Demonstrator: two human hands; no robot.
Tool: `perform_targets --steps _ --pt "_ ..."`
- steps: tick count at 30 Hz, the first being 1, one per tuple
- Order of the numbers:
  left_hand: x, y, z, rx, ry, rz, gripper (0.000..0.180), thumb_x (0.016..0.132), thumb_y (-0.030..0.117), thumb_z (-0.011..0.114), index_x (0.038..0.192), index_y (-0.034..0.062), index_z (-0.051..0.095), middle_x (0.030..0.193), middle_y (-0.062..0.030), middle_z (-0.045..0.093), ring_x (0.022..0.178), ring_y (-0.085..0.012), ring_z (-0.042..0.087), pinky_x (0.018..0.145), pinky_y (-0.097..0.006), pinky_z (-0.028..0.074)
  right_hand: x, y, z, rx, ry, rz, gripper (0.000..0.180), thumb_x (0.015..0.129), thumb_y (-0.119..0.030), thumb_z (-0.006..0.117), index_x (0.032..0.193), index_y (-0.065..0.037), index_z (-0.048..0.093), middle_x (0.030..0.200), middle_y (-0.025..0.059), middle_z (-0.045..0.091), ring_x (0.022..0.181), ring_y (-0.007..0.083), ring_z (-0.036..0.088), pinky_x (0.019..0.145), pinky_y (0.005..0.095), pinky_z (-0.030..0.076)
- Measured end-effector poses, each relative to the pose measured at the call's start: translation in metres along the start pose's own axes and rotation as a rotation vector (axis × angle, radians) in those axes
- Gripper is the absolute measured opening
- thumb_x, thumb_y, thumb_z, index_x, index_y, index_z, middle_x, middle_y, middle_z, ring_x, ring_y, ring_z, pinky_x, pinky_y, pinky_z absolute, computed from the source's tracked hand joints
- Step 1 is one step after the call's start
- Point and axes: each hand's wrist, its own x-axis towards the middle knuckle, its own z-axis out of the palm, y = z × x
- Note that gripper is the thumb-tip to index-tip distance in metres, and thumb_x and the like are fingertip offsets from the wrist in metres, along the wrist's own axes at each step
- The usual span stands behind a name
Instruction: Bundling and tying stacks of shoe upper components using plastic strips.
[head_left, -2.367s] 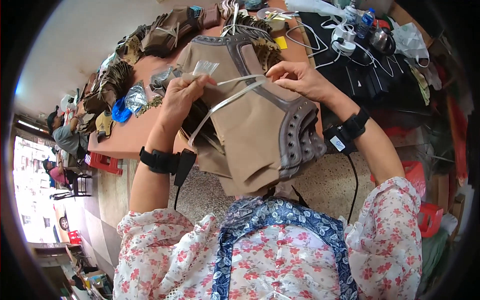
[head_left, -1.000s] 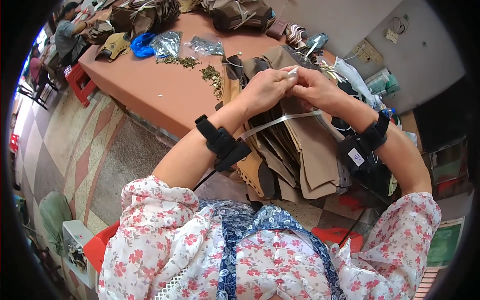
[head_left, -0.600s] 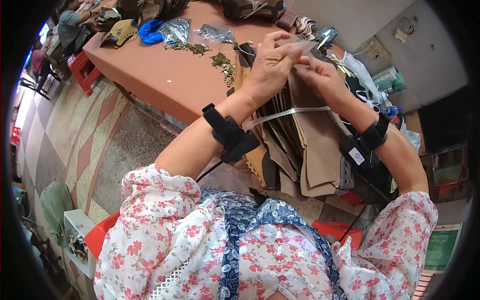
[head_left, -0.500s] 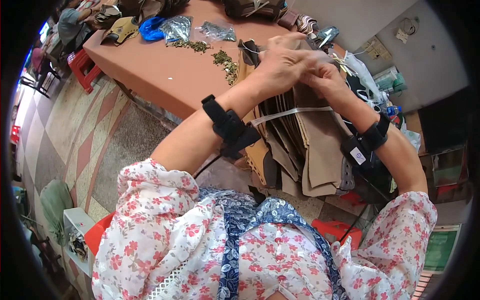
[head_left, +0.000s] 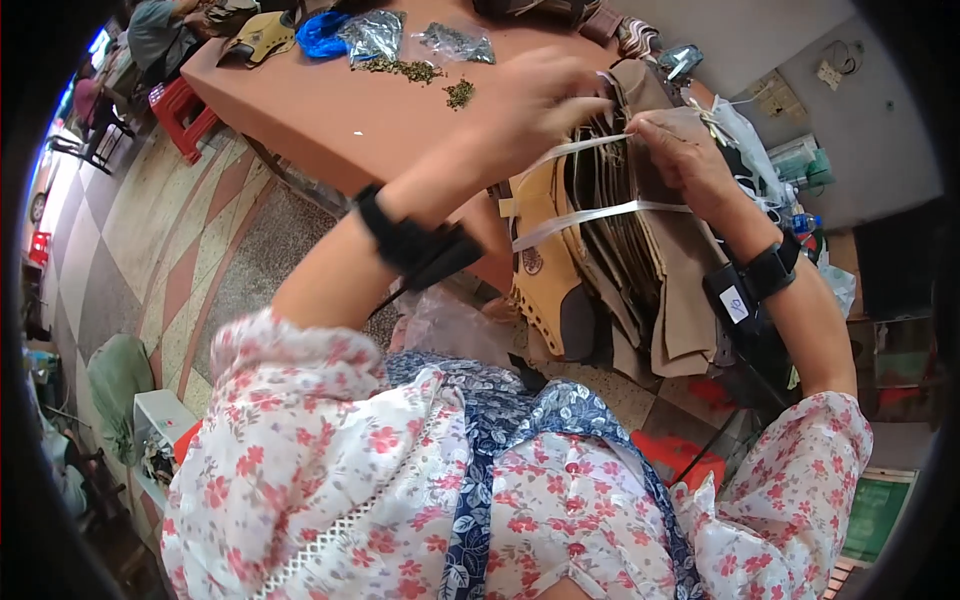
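A stack of tan and brown leather shoe-upper pieces hangs over the near edge of the orange table. A white plastic strap runs around the stack. My left hand is blurred at the top of the stack, fingers closed on the strap's upper run. My right hand pinches the strap at the stack's right side. Both wrists wear black bands.
Clear bags and small heaps of dark metal bits lie on the table's far part, beside a blue bag and more leather pieces. A red stool stands left on the tiled floor. Clutter and bottles sit at right.
The view has swung from the front of the bundle to its side. My hands went from tying at the top to pulling the strap apart across the stack.
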Motion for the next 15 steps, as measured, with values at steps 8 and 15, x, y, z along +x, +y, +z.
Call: perform_targets --steps 8,15 --pt "-0.146 0.013 -0.005 -0.064 -0.078 -0.217 0.04 0.069 0.006 0.068 0.107 0.0031 0.055 0.107 -0.0123 0.056 0.099 -0.0249 0.055 0.086 -0.034 0.045 -0.001 -0.001 0.008 0.043 0.061 0.101 0.018 0.088 -0.027 0.06 0.093 -0.011 0.065 0.056 -0.0102 0.031 0.045 0.0011 0.022 0.041 0.0196 0.015" --pt "-0.112 0.027 0.002 0.176 -0.074 0.018 0.059 0.06 0.009 0.068 0.115 0.0066 0.046 0.118 -0.0175 0.043 0.104 -0.0356 0.05 0.086 -0.041 0.044 -0.001 0.002 0.003 0.024 0.078 0.087 0.017 0.088 -0.027 0.06 0.091 -0.012 0.065 0.056 -0.0108 0.032 0.045 0.0008 0.022 0.041 0.0193 0.014"
